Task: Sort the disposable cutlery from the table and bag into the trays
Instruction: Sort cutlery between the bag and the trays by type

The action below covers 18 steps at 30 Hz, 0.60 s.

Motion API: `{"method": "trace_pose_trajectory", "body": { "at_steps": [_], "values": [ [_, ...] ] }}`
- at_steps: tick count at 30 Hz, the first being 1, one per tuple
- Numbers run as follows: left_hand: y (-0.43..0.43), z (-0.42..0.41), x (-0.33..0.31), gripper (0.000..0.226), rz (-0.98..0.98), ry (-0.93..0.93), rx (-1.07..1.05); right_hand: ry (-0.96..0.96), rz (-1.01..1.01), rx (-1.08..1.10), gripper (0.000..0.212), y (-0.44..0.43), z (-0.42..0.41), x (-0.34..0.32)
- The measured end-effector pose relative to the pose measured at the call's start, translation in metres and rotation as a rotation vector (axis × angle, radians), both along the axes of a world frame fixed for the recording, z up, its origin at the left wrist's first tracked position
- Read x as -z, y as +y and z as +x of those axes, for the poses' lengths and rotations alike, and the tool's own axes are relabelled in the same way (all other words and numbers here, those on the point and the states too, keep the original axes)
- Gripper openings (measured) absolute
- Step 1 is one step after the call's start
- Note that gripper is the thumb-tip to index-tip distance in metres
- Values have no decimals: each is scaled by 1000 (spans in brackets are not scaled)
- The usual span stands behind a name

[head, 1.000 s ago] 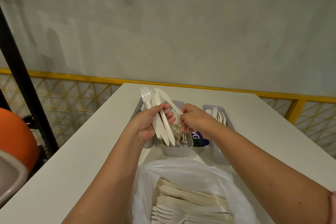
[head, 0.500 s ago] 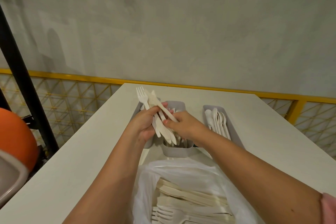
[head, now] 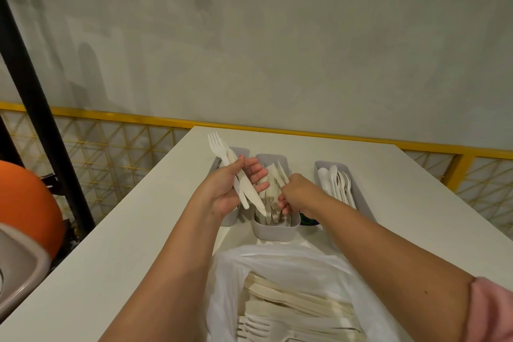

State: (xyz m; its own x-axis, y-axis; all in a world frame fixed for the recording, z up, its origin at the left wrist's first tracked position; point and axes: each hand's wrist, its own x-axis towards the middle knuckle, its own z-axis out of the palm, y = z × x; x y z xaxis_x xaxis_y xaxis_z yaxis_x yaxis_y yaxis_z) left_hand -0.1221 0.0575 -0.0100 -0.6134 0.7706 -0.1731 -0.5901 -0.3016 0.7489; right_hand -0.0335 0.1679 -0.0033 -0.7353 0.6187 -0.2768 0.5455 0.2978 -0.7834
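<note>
My left hand (head: 227,189) holds a white fork (head: 219,147) and a white knife (head: 249,191) with the thumb across them, above the left tray (head: 231,219). My right hand (head: 297,194) pinches another white knife (head: 281,173) over the middle tray (head: 277,230), which holds several knives. The right tray (head: 358,189) holds several white spoons (head: 333,180). A clear plastic bag (head: 277,264) full of forks and knives lies open at the near edge of the table (head: 133,244).
A dark blue and green object (head: 308,221) peeks out between the middle and right trays. A yellow railing (head: 305,133) runs behind the table. A black post (head: 36,97) and an orange chair (head: 25,203) stand at the left.
My right hand has pulled a knife away from the bundle in my left hand and moved right over the middle tray. My left hand keeps the fork and a knife.
</note>
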Motion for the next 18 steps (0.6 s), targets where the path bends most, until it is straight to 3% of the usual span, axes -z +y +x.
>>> {"method": "trace_pose_trajectory", "body": {
  "at_steps": [3, 5, 8, 9, 11, 13, 18],
  "values": [
    [0, 2, 0, 33, -2, 13, 20, -30, 65, -59, 22, -1, -1, 1],
    [0, 1, 1, 34, -5, 19, 13, -79, 251, -142, 17, -4, 1, -2],
    [0, 0, 1, 34, -16, 22, 1, -85, 476, -177, 31, -5, 0, -8],
    [1, 0, 1, 35, -19, 26, -3, -33, 499, -162, 27, -5, 0, -10],
    [1, 0, 1, 35, -24, 39, -13, 113, 445, -135, 15, -9, 1, -14],
    [0, 1, 0, 35, -15, 56, -11, 231, 312, -173, 20, -15, 2, -17],
    [-1, 5, -2, 31, -6, 56, 11, 252, 296, -330, 10, -27, 7, -17]
  ]
}}
